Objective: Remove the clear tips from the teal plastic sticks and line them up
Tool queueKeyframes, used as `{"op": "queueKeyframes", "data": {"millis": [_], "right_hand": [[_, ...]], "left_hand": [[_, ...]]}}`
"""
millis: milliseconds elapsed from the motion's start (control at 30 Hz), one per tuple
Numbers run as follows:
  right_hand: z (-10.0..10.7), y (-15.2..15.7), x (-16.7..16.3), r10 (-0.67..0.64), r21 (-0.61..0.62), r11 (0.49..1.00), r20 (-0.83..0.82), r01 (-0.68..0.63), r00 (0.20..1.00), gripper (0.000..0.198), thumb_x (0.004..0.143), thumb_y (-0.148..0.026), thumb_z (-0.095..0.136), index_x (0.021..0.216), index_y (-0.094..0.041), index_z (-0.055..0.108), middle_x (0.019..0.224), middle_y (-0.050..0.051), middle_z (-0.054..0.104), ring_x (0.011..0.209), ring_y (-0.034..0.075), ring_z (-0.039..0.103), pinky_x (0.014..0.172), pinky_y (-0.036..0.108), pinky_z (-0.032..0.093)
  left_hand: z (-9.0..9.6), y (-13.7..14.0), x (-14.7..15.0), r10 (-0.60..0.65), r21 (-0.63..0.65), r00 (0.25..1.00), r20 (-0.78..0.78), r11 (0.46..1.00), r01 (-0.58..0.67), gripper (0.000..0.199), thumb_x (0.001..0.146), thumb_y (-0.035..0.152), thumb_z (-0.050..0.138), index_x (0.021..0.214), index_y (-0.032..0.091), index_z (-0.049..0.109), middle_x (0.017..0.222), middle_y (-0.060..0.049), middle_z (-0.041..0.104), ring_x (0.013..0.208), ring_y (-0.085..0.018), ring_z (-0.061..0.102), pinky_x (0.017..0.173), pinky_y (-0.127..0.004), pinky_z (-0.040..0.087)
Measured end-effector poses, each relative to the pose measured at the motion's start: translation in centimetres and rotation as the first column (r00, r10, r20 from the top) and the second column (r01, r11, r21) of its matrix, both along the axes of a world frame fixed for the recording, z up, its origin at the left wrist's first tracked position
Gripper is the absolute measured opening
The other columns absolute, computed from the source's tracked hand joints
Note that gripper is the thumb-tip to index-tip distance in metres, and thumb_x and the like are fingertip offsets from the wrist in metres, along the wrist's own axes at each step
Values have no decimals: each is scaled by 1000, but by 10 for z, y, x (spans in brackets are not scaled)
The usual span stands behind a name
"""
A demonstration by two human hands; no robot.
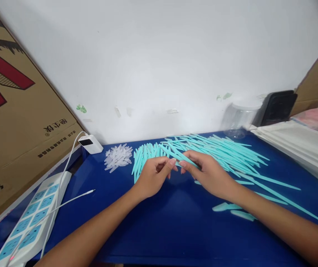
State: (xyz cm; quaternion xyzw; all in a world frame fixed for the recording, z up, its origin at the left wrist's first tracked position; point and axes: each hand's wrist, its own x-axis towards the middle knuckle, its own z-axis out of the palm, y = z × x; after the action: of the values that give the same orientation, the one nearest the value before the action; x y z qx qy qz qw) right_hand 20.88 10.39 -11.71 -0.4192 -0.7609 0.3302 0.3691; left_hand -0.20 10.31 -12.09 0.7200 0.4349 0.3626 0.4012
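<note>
My left hand and my right hand meet above the front edge of the piles. Between their pinched fingertips is a slim turquoise eyebrow razor; its tip at the left fingers is too small to make out. More turquoise sticks show just behind the right fingers, and I cannot tell whether any are held too. Just beyond the left hand lies a row of turquoise razors. A larger, looser heap of razors spreads behind the right hand. Small translucent caps form a pile to the left.
A few loose razors lie under my right forearm on the blue table. At left are a power strip, a cable and a white power bank. A clear jar, a black object and white bags stand right.
</note>
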Motion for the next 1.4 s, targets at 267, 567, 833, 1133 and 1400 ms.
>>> {"op": "queueKeyframes", "data": {"millis": [267, 567, 833, 1133, 1400], "right_hand": [[-5, 9, 8, -131, 27, 991, 65, 129, 989, 42, 107, -48, 43, 77, -22, 54, 66, -3, 49, 57, 15, 45, 58, 29, 34], [-3, 11, 8, -168, -66, 983, 23, 170, 985, 51, 106, -60, 35, 107, -20, 67, 72, -1, 50, 66, 18, 49, 63, 32, 38], [-1, 9, 4, -73, -289, 957, -272, -9, 960, 46, 101, -66, 49, 101, -21, 59, 62, -8, 32, 50, 11, 28, 48, 26, 25], [4, -16, -12, -36, -197, 977, -535, -83, 844, 39, 102, -58, 56, 92, -21, 59, 55, -8, 39, 49, 10, 37, 50, 25, 36], [0, -27, -22, 35, -140, 982, -535, -129, 844, 50, 105, -64, 40, 81, -23, 56, 59, -3, 47, 61, 16, 49, 61, 29, 45]], "left_hand": [[15, 40, -50, 503, 418, 857, -112, 806, -419, 43, 100, 38, 43, 61, 20, 43, 55, 1, 47, 53, -14, 49, 58, -27, 38], [27, 78, -144, 578, 518, 52, -814, 764, -385, 40, 90, 43, 50, 95, 14, 76, 97, -22, 74, 94, -39, 70, 76, -41, 47], [28, 55, -87, 640, 647, 565, -520, 727, -229, 44, 101, 53, 49, 88, 18, 72, 85, -8, 71, 78, -22, 64, 72, -33, 44], [-3, -22, 13, -84, 356, 899, -430, 899, 254, 38, 96, 54, 63, 105, 17, 69, 87, -5, 67, 84, -20, 60, 76, -33, 45], [-8, -27, 25, -263, 181, 958, -113, 943, 280, 23, 100, 37, 63, 91, 17, 67, 96, -5, 70, 93, -19, 64, 85, -29, 48]]}}
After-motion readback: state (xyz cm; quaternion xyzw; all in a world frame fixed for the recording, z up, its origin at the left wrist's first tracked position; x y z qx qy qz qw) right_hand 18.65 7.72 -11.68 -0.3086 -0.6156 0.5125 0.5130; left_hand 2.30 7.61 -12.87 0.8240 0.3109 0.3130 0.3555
